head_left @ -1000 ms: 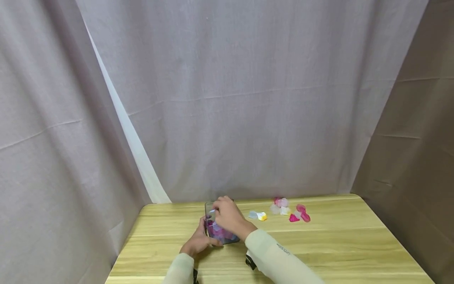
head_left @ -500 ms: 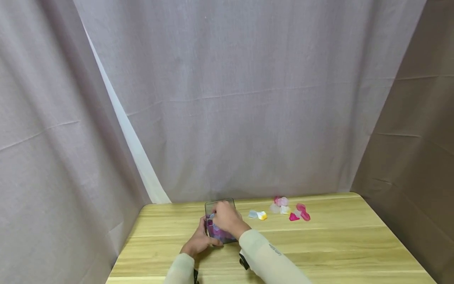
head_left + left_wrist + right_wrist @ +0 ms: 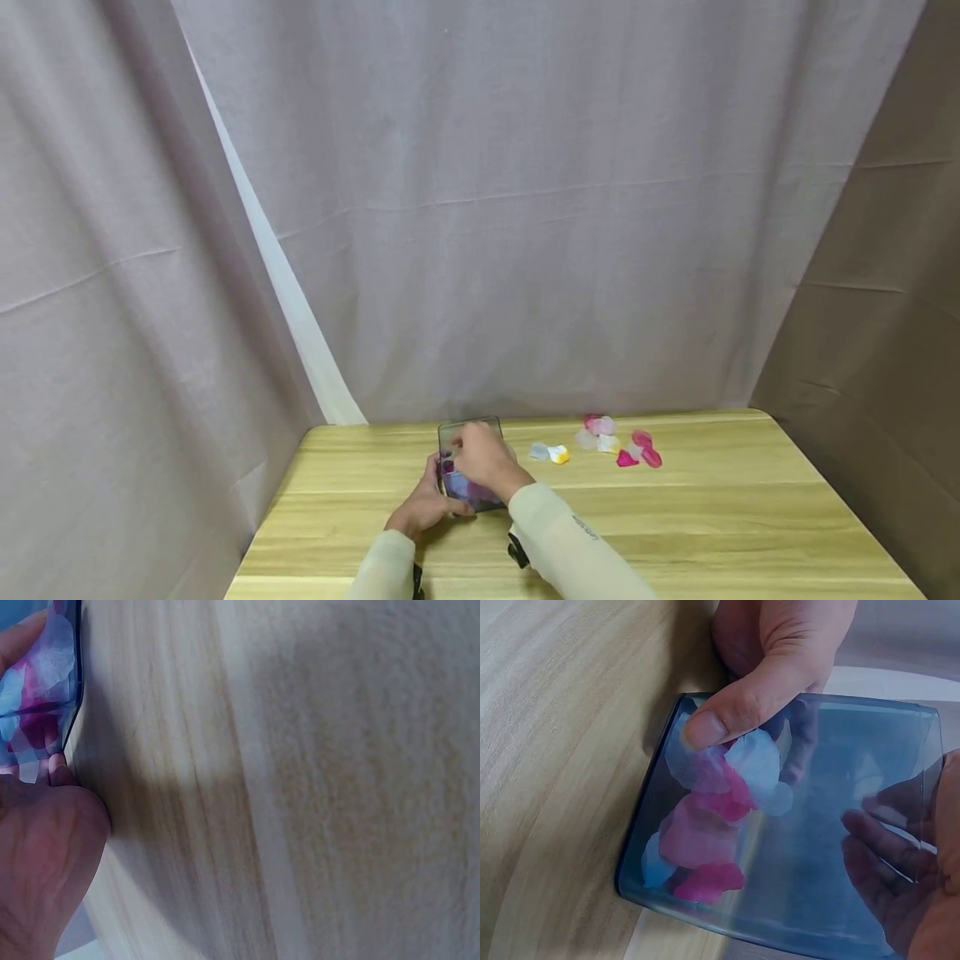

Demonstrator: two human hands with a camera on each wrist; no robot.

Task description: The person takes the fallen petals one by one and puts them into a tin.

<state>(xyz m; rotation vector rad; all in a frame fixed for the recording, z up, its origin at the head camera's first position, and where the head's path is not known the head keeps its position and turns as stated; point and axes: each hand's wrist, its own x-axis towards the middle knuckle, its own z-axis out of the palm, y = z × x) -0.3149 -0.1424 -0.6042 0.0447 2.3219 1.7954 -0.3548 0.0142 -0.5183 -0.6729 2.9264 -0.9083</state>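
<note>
A tinted see-through plastic container (image 3: 447, 435) stands tilted on the table, with pink, magenta and pale blue petals (image 3: 705, 832) gathered at its bottom end. My left hand (image 3: 427, 504) grips its lower left corner; in the right wrist view the thumb lies across the outer wall over the petals. My right hand (image 3: 483, 457) is at the container's mouth. Through the wall in the right wrist view, the fingers (image 3: 866, 859) show spread a little apart, with no petal seen between them. In the left wrist view only the left hand (image 3: 45, 847) and a container corner show.
Right of the container lie a pale blue and yellow-white petal pair (image 3: 550, 452), a pink and white group (image 3: 600, 433) and a magenta group (image 3: 640, 450). The wooden table (image 3: 720, 525) ends at grey curtains (image 3: 570, 250) behind and at both sides.
My right hand has moved down into the container's mouth. The pale petal at its fingertips one second ago no longer shows there. The left hand keeps its grip; the view has shifted slightly.
</note>
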